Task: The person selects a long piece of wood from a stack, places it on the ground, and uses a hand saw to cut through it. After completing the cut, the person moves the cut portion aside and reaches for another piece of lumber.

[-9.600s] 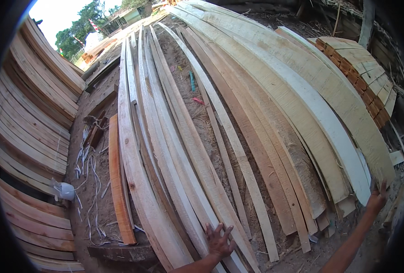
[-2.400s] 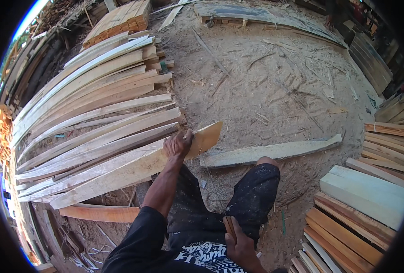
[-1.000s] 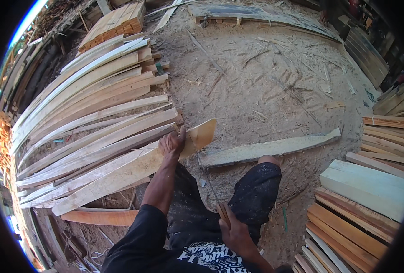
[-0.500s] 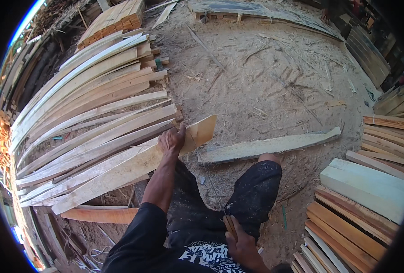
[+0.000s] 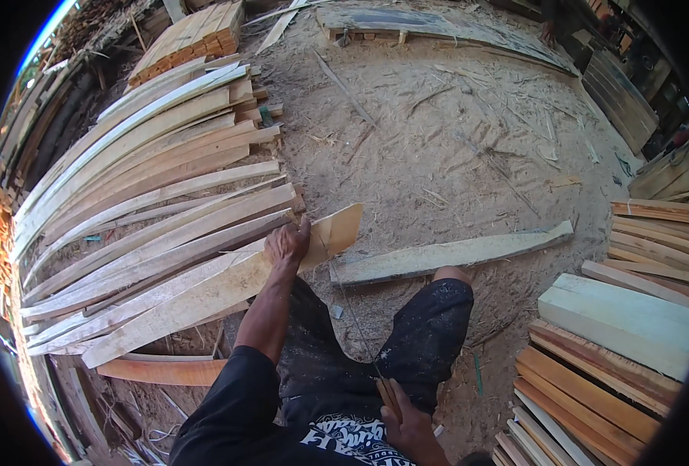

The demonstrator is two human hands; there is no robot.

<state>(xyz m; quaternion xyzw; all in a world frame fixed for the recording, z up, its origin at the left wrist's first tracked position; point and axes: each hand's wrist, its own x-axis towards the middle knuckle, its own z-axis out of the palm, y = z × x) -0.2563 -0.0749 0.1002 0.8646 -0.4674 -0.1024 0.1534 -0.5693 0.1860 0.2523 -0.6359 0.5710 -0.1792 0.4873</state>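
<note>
On the left, a long row of pale boards lies side by side across the ground, their right ends uneven, and a neat stack of planks sits beyond them at the far left. Nearer, an orange board lies on the ground, partly under the longer wood. Over the near edge of the row slants one broad pale board, its right end poking past the others toward the bare ground. The left hand bends over this board near that end, fingers curled on its far edge, gripping it. Just right of that, a saw points away from the person, its thin blade reaching close to the board; whether it touches cannot be told. The right hand is closed around the saw's wooden handle, near the person's dark shorts. Farther right, a loose pale board lies on the ground beyond the knees. At the right, a thick pale beam lies beside orange planks.
</note>
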